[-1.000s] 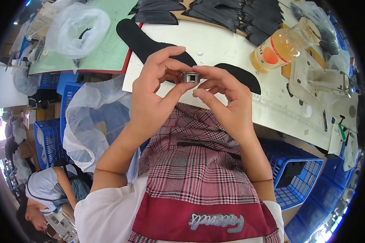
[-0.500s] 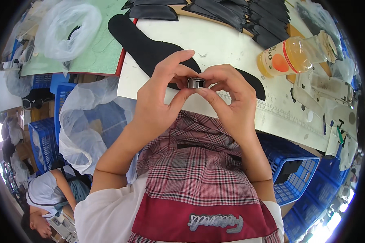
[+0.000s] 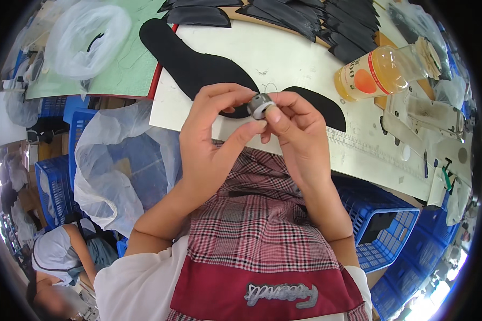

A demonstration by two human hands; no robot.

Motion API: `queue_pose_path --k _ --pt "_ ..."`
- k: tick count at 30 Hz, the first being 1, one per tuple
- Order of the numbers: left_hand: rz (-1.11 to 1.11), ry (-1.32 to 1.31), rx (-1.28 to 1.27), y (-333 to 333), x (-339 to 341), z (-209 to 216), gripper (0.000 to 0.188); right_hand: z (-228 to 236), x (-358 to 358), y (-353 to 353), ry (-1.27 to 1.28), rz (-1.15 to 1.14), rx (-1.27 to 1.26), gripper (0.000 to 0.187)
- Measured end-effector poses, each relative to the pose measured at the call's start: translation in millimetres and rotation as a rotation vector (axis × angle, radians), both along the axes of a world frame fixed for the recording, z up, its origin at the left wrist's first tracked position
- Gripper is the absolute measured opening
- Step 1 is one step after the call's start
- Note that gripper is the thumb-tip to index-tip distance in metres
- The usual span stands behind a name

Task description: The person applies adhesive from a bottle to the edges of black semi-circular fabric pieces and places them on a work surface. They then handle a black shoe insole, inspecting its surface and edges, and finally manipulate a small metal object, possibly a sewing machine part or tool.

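Observation:
Above the near edge of the white table I hold a small round metal bobbin case (image 3: 257, 102), tilted so that its pale open side shows. My left hand (image 3: 206, 136) has its fingertips against the case's upper left, with the thumb just below it. My right hand (image 3: 302, 134) pinches the case from the other side, its thumb over the rim. A thin thread (image 3: 271, 85) loops up beside the case. Behind my hands lie a long black sole-shaped piece (image 3: 198, 61) and another black piece (image 3: 324, 107) with a rounded end, partly covered by my fingers.
A bottle of orange drink (image 3: 364, 75) lies on the white table (image 3: 284, 53) at right, near a sewing machine (image 3: 431, 112). Black cut pieces (image 3: 305, 18) are piled at the back. Blue crates (image 3: 385, 230) stand below. A plastic-lined crate (image 3: 104, 171) is at left; a person (image 3: 64, 257) sits beyond.
The bobbin case has been turned from edge-on to tilted, showing its pale open side. My right thumb has moved onto its rim, and a thread loop now shows above it.

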State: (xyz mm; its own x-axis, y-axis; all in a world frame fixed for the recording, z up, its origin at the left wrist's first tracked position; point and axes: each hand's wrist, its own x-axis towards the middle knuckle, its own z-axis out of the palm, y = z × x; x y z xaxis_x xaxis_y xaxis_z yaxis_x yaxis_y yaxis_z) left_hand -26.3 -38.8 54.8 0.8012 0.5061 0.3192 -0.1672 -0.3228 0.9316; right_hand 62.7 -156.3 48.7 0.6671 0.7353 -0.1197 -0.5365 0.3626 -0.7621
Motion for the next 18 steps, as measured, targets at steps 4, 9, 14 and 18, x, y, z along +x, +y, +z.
queue_pose_path --k 4,9,14,18 --pt "-0.062 -0.032 -0.309 1.4 0.9 -3.0 0.023 5.5 -2.7 0.9 -0.106 0.023 -0.102 0.024" --pt "-0.303 0.072 -0.936 13.0 -5.4 -5.1 0.034 17.4 21.6 -2.4 -0.608 -0.098 -0.334 0.022" --pt "-0.546 -0.103 -1.434 13.1 -4.0 -10.4 0.038 25.0 27.2 5.9 -0.499 -0.01 -0.309 0.022" --pt "-0.648 -0.219 -1.673 14.7 -3.5 -17.7 0.043 26.7 26.1 2.4 -0.487 0.044 -0.365 0.021"
